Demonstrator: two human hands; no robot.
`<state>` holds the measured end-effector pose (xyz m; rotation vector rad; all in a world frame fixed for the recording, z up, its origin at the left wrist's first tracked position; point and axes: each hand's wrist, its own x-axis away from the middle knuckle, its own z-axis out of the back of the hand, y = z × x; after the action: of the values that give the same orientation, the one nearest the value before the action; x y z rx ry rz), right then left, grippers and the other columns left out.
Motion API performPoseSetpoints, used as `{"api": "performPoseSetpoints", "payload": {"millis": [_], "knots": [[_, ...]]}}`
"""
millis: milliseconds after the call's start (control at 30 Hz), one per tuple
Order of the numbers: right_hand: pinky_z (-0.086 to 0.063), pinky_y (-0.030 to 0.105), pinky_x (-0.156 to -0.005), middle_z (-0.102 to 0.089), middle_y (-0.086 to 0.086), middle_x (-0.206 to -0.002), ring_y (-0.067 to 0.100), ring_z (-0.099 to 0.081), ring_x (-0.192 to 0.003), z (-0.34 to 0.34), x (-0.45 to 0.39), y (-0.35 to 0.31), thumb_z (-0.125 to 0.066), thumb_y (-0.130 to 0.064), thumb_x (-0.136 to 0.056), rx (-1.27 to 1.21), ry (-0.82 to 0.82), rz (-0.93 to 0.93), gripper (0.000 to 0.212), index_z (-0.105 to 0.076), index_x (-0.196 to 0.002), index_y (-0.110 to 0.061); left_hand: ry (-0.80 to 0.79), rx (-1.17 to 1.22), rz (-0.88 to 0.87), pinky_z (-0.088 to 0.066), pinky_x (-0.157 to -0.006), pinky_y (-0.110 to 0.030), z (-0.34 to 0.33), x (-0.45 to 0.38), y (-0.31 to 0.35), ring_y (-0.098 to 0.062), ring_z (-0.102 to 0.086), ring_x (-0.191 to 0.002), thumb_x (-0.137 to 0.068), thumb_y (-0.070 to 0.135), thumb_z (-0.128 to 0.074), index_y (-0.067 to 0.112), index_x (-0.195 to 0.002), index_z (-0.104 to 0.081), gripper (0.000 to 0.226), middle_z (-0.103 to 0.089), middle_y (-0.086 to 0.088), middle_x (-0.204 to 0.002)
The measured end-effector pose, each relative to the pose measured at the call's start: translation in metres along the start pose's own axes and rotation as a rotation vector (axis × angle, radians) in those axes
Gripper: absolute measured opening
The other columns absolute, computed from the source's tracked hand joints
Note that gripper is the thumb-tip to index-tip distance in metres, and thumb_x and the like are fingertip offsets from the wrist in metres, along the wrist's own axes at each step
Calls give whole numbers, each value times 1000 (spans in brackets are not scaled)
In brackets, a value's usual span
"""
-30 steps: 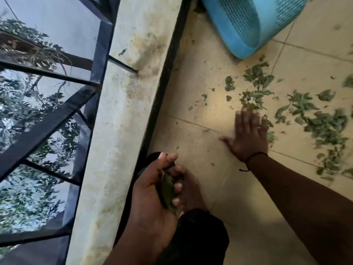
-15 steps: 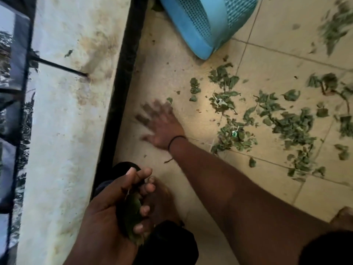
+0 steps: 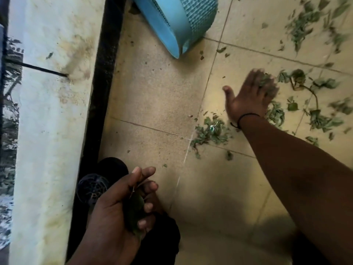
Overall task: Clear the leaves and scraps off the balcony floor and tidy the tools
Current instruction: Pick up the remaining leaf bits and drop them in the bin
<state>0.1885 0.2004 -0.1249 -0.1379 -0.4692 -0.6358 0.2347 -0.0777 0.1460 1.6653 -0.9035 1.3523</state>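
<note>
A: While the stained ledge (image 3: 47,131) walls off the floor's left edge, why's the left hand (image 3: 118,213) kept low & near the body?
B: Fingers curled round a wad of leaves (image 3: 135,211), prob. storing them.
A: And the right hand (image 3: 250,96)?
B: Flat, fingers spread on scattered leaves (image 3: 210,131), blue basket (image 3: 177,22) just beyond; looks like raking them together.

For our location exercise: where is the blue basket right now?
In the head view, the blue basket lies on its side at the top centre of the tiled floor, beside the dark channel along the ledge, up-left of the right hand.
</note>
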Motion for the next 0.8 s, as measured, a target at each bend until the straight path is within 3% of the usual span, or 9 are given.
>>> {"api": "performPoseSetpoints", "payload": {"millis": [133, 200, 300, 367, 433, 533, 600, 667, 800], "knots": [[8, 60, -116, 7, 18, -161, 41, 8, -147, 0, 27, 18, -3, -74, -87, -81, -26, -190, 98, 4, -153, -3, 61, -90, -1, -26, -36, -15, -9, 1, -20, -13, -43, -44, -35, 35, -93, 10, -95, -76, 67, -60, -7, -71], [20, 53, -113, 5, 20, -160, 41, 5, -147, -9, 67, 1, -16, -70, -91, -93, -12, 56, 94, 3, -153, -1, 97, -127, 2, -26, -36, -14, -16, 0, -31, -14, -42, -43, -46, 36, -87, 8, -92, -74, 56, -59, -7, -69], [20, 48, -113, 7, 14, -162, 36, 11, -147, -35, 146, -47, -38, -57, -96, -126, -216, 610, 86, 6, -154, -12, 154, -176, 14, -22, -38, -14, -22, -3, -43, -14, -40, -43, -68, 32, -63, 8, -90, -70, 33, -57, -7, -68], [26, 50, -109, 13, 6, -162, 32, 17, -147, -65, 190, -71, -32, -52, -100, 53, -263, 942, 74, 6, -155, -20, 175, -215, 7, -21, -38, -15, -26, -6, -47, -14, -39, -43, -69, 32, -61, 8, -85, -74, 32, -57, -7, -67], [33, 48, -103, 14, 6, -162, 31, 19, -147, -86, 199, -73, -27, -52, -101, 220, -269, 1079, 70, 4, -155, -21, 184, -239, -8, -22, -38, -15, -29, -7, -50, -14, -39, -43, -68, 33, -61, 7, -81, -77, 33, -57, -7, -67], [30, 46, -107, -4, 6, -163, 33, 2, -149, -88, 165, -40, -33, -61, -96, 207, -203, 987, 75, -9, -156, -23, 194, -268, -33, -22, -39, -16, -30, -9, -58, -15, -41, -41, -60, 36, -71, 4, -91, -74, 45, -57, -7, -68], [25, 46, -111, -13, 7, -162, 33, -7, -149, -75, 129, -8, -31, -64, -94, 210, -90, 909, 76, -13, -154, -21, 166, -293, -38, -25, -39, -16, -29, -9, -63, -15, -43, -41, -32, 39, -91, 6, -89, -76, 68, -59, -7, -68], [28, 45, -110, -11, 6, -162, 33, -4, -149, -60, 92, 26, -23, -63, -94, 186, -8, 803, 75, -11, -155, -19, 128, -316, -31, -27, -38, -15, -30, -9, -66, -16, -45, -41, -6, 37, -96, 8, -82, -78, 83, -60, -8, -68], [29, 48, -108, 13, 6, -162, 32, 17, -147, -26, 35, 88, -11, -66, -95, 194, 43, 434, 79, 11, -153, -18, 111, -329, -69, -29, -37, -15, -34, -8, -70, -17, -45, -39, 1, 37, -95, 7, -81, -78, 88, -60, -9, -65]]}}
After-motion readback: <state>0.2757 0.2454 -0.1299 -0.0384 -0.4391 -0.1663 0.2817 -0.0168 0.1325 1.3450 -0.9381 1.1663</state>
